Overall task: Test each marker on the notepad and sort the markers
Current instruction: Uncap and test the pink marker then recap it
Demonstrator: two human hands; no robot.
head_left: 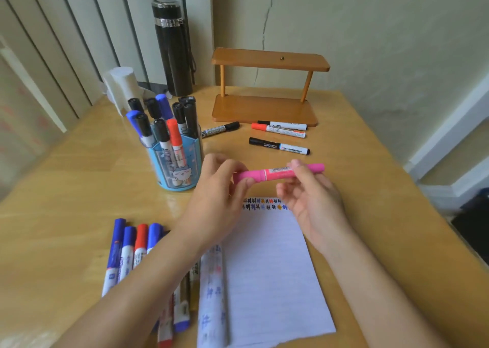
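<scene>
A pink marker [275, 174] lies level in the air above the notepad [270, 268]. My left hand [219, 191] pinches its capped left end, and my right hand [309, 197] pinches the barrel near the right end. Small coloured test marks run along the notepad's top edge [264, 204]. A blue pen cup [174, 162] stands at the left, holding several black, blue and red markers. Several blue and red markers [132, 247] lie flat at the lower left, partly hidden under my left forearm. Several more markers [279, 133] lie beyond the notepad.
A small wooden two-tier shelf [267, 104] stands at the back of the table. A black flask [173, 46] and a white paper roll [121, 85] are at the back left. Folded-back notepad pages [211, 294] curl at the pad's left side.
</scene>
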